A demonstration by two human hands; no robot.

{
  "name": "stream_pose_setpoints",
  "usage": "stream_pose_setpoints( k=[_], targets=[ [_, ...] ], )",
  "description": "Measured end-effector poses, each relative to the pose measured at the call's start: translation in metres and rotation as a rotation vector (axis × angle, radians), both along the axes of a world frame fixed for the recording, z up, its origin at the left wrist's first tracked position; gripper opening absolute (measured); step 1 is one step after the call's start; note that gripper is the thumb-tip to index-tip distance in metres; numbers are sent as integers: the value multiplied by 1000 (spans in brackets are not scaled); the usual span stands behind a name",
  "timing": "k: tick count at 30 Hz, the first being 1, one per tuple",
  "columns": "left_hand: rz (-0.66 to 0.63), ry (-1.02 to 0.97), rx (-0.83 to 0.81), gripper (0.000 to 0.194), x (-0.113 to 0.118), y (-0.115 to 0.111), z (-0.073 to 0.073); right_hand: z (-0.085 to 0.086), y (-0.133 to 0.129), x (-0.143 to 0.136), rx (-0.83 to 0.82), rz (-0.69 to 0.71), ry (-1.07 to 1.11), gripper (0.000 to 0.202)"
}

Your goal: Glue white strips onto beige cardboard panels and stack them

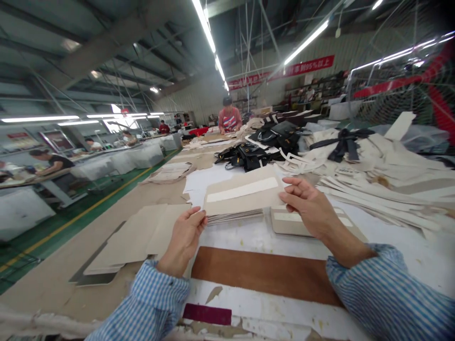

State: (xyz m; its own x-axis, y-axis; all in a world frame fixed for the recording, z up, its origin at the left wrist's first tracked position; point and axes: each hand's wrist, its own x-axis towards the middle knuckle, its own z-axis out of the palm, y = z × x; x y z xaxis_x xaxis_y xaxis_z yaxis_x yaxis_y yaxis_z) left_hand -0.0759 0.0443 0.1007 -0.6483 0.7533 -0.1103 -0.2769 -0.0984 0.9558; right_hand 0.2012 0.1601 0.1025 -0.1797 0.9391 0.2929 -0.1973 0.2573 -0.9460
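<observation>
Between both hands [245, 213], flat beige panel [245, 201], 1 white strip [243, 190].

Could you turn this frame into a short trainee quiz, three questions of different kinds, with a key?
1. What do the left hand and right hand hold between them?
A) black straps
B) a flat beige panel with a white strip
C) a clear plastic bag
2. True or false: the small maroon rectangular piece lies nearer the person than the long brown rectangular strip.
3. Fill in: the loose beige sheets lie to the person's ____.

Key: 1 B; 2 true; 3 left
</observation>
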Motion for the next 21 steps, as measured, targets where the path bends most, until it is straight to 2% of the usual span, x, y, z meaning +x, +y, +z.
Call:
stream_pose_setpoints(
  k=[3, 5, 7, 10, 13, 16, 21],
  targets=[
    [-46, -16, 33, 29, 18, -27, 3, -3, -22, 31, -2, -32, -8, 56],
    [-101, -27, 11, 42, 33, -48, -6, -12, -41, 59, -23, -78, -63, 57],
    [-182, -36, -55, 51, 48, -69, -23, -26, -62, 88, -84, -122, -154, 58],
    [-359, 12, -207, 58, 63, -94, -58, -53, -95, 128, -237, -154, -294, 56],
    [-494, 112, -322, 65, 72, -112, -87, -76, -125, 153, -365, -95, -471, 49],
    [-561, 249, -366, 56, 76, -123, -102, -93, -146, 163, -408, 27, -651, 43],
    [-608, 456, -453, 35, 76, -129, -101, -108, -158, 162, -361, 50, -799, 46]
  ],
)
